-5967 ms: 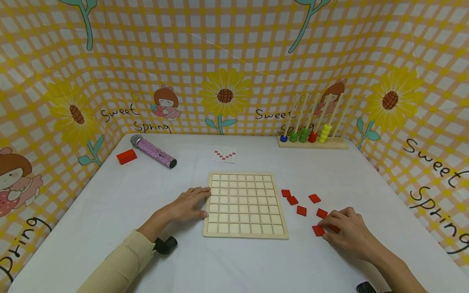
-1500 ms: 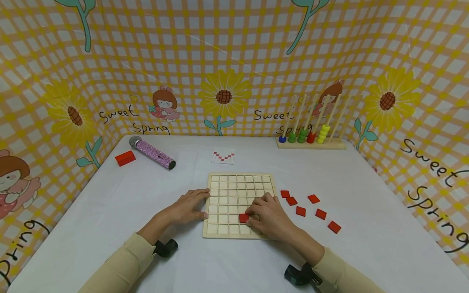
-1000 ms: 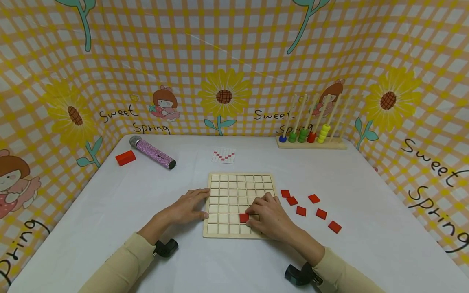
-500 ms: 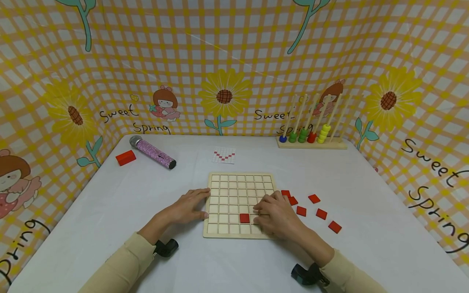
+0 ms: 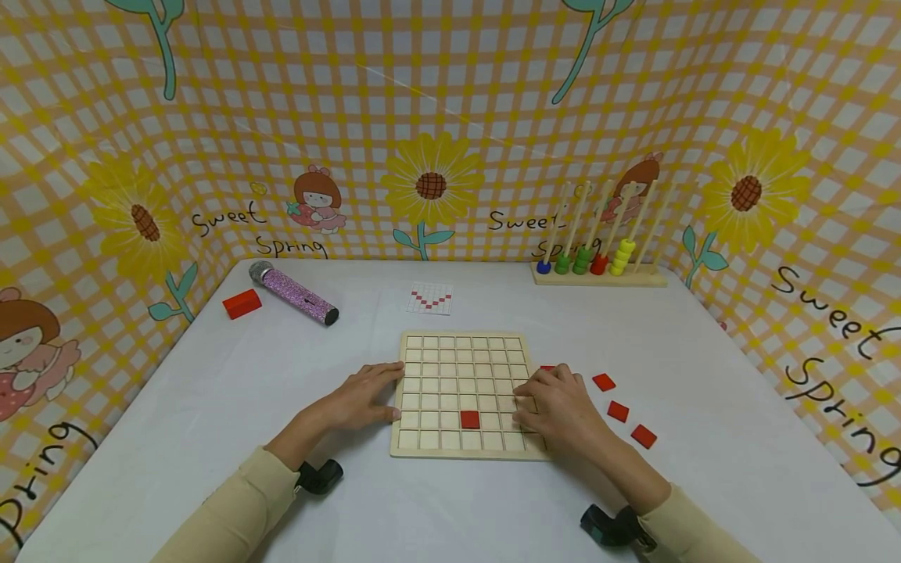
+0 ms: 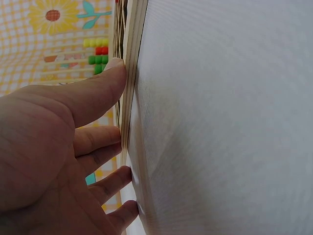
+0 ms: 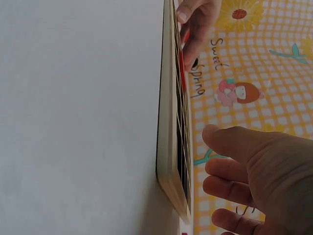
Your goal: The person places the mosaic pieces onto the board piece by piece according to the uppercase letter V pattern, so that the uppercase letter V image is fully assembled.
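Note:
A wooden grid board (image 5: pixel 450 371) lies flat at the middle of the table. One red square tile (image 5: pixel 469 420) sits in a cell of its second row from the bottom, middle column. My left hand (image 5: pixel 359 397) touches the board's left edge with thumb and fingertips spread; the left wrist view has these fingertips (image 6: pixel 115 63) along the wooden side. Over the board's right edge is my right hand (image 5: pixel 563 407), its fingers loosely bent. The right wrist view shows nothing between those fingers (image 7: pixel 227 169). Some loose tiles are hidden behind this hand.
Several loose red tiles (image 5: pixel 618 411) lie right of the board. Behind it is a small card (image 5: pixel 431 299) with a red V pattern. A glittery microphone (image 5: pixel 296 294) and a red block (image 5: pixel 242 304) stand back left, a bead-peg counter (image 5: pixel 598 277) back right.
My right hand has gone from the loose tiles to the board with a red tile, let go of it in a cell, and drawn back rightward. My left hand has stayed at the board's edge.

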`<state>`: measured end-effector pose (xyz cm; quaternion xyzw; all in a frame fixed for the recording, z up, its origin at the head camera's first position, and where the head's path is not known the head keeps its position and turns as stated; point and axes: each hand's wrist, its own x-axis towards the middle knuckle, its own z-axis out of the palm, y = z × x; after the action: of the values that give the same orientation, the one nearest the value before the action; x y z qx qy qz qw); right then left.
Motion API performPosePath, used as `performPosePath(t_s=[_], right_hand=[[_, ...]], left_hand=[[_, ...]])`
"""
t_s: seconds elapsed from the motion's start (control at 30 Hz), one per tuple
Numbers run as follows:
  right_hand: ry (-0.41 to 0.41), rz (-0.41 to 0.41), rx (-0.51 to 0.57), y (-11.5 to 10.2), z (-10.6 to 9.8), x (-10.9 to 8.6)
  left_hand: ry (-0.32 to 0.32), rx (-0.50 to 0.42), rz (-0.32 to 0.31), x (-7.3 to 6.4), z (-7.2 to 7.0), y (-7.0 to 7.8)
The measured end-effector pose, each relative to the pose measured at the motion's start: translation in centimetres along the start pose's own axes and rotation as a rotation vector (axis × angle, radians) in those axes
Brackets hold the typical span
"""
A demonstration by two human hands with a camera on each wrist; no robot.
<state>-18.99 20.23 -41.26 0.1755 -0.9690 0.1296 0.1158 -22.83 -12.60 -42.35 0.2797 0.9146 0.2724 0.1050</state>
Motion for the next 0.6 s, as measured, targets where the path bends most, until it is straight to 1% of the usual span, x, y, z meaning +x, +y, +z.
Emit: performPosePath(t_s=[0.17, 0.37, 0.47, 0.6], right_hand=[[0.022, 0.012, -0.01, 1.3, -0.3, -0.5], [0.056, -0.007, 0.012, 2.8, -1.0, -1.3], [0.054, 0.008, 0.012, 3.6, -1.4, -1.6], [0.04, 0.047, -0.022, 4.5, -1.7, -1.9]], left_hand=[[-0.005, -0.008, -0.002, -0.1, 0.0, 0.1], [-0.004, -0.011, -0.001, -0.2, -0.1, 0.2], [-0.002, -0.013, 0.001, -0.2, -0.1, 0.2], [0.0, -0.011, 0.004, -0.1, -0.1, 0.2]])
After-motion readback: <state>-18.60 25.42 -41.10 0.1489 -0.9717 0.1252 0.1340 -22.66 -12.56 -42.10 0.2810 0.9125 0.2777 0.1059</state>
